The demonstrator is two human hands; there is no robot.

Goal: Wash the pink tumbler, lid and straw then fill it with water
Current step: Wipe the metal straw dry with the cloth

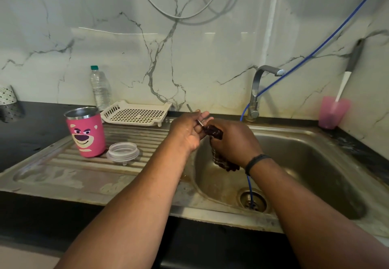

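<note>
The pink tumbler (85,132) with a bear face stands upright and uncovered on the steel drainboard (63,172). Its clear lid (123,152) lies just to its right. Over the left rim of the sink basin (305,163), my left hand (187,134) holds a thin metal straw (199,123), of which only a short end shows. My right hand (233,142) grips a dark scrubbing cloth (216,140) wrapped around the straw; the cloth hangs down below my wrist.
A white slotted tray (134,113) and a clear water bottle (100,89) sit behind the tumbler. The tap (260,87) stands behind the basin, with a blue hose (315,50) running into the drain (253,201). A pink cup (332,112) holding a brush stands at the far right.
</note>
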